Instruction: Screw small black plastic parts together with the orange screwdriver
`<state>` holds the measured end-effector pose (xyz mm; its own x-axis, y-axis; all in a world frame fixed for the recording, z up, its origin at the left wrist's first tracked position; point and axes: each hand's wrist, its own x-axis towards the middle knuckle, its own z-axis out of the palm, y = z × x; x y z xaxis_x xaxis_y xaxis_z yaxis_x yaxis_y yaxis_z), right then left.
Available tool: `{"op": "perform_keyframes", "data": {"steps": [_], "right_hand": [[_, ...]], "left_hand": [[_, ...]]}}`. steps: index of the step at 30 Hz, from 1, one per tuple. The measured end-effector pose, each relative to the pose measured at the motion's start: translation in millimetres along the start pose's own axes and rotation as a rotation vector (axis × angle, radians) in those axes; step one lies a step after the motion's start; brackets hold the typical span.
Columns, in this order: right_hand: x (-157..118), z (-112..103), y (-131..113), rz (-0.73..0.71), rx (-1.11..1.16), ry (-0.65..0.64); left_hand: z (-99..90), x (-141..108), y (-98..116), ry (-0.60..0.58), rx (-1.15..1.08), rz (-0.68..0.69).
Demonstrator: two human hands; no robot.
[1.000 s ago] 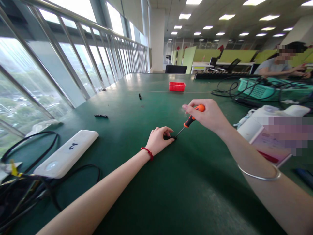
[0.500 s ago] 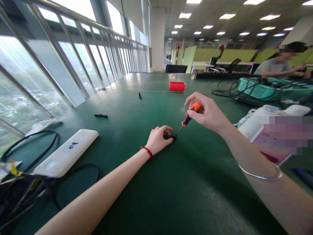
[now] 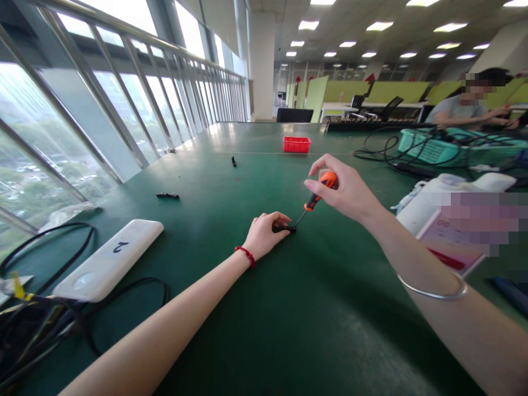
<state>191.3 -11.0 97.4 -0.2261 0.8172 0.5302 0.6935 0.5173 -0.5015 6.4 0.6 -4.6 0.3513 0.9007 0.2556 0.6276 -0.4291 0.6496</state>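
Since the earlier frame, the thumb of the right grip (image 3: 344,188) is extended farther left past the handle of the screwdriver (image 3: 314,201), and the whole view is displaced slightly leftward. The handle is grasped loosely by the right grip, at right of centre, with the thumb laid across it and the forefinger arched away. The shaft is tilted down to the left, its tip brought to the right end of a small black part (image 3: 284,227) at the centre of the frame. That part is pinched between thumb and fingers by the left grip (image 3: 264,235), much as before, and is partly hidden by them.

The left edge of the green surface (image 3: 268,324) is bordered by a metal railing, and its far edge is met near the upper centre by a black chair (image 3: 294,115). A wide stretch of surface is left between the grips and the red tray (image 3: 296,146), and another below them. Room is narrowed at lower left by a white device (image 3: 111,258) and cables, and at right by a teal basket (image 3: 427,149).
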Motion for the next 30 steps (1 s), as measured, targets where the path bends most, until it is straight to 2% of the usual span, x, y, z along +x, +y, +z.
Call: {"op": "perform_keyframes", "data": {"steps": [3,7,13,20,22,25,26,27,29,30], "right_hand": [[0,0,-1,-0.004,-0.053,0.020],[0,-1,-1,-0.032,0.003,-0.014],[0,1,-4,0.026,-0.075,0.034],[0,0,-5,0.049,-0.041,0.036],[1,1,-5,0.071,-0.085,0.045],[1,1,-4,0.060,-0.101,0.038],[1,1,-4,0.055,-0.090,0.033],[1,1,-3,0.052,-0.074,0.027],[0,1,-3,0.049,-0.036,0.007],[0,1,-3,0.050,-0.025,0.000]], "left_hand": [[-0.9,0,1,-0.016,-0.001,0.012],[-1.8,-1,3,-0.026,0.026,0.022],[-4.0,0,5,-0.015,0.044,0.027],[2.0,-4,-2,-0.008,0.030,0.038],[0.2,-2,4,0.071,0.016,0.031],[-19.5,2,35,0.236,0.019,0.004],[-30.1,-1,49,0.183,0.005,0.018],[-41.4,-8,62,0.009,-0.033,0.059],[-61.2,-40,80,-0.504,-0.149,0.159],[-67.7,-66,81,-0.623,-0.195,0.193]]}}
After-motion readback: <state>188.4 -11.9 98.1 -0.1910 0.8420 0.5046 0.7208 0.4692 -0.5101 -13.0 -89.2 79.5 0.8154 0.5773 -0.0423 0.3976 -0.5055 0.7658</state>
